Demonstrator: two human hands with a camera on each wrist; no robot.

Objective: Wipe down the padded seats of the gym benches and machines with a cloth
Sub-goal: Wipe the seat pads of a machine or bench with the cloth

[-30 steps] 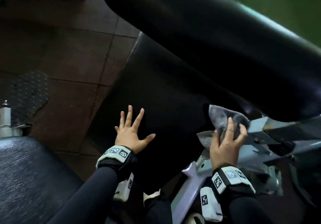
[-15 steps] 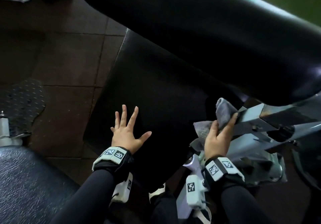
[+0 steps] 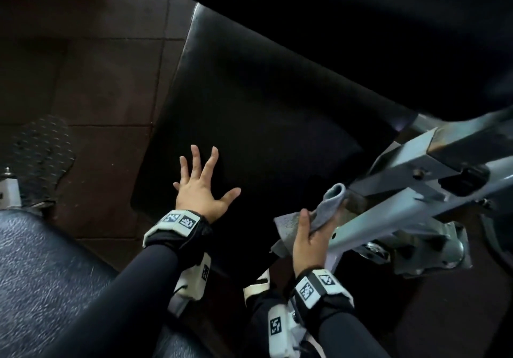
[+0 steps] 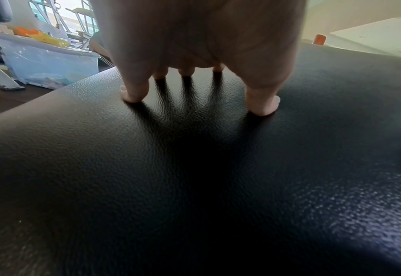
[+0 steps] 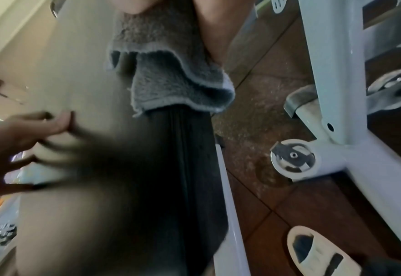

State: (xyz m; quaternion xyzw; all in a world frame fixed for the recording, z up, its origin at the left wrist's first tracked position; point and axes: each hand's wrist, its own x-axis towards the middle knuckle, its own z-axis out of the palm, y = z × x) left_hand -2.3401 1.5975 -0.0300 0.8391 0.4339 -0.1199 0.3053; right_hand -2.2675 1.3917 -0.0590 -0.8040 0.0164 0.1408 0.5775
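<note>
A black padded seat fills the middle of the head view, with the black backrest pad slanting above it. My left hand lies flat on the seat's near part, fingers spread; the left wrist view shows its fingertips pressing the grained pad. My right hand grips a grey cloth at the seat's right edge, against the pale metal frame. In the right wrist view the cloth hangs from that hand beside the seat's side.
Brown floor tiles lie left of the seat. Another dark padded seat sits at the lower left, beside a perforated footplate. Frame tubes and an adjustment knob stand to the right. A clear storage bin is on the floor beyond.
My right hand has drawn the cloth back toward me, off the backrest junction and down along the metal frame. The left hand has stayed flat on the seat.
</note>
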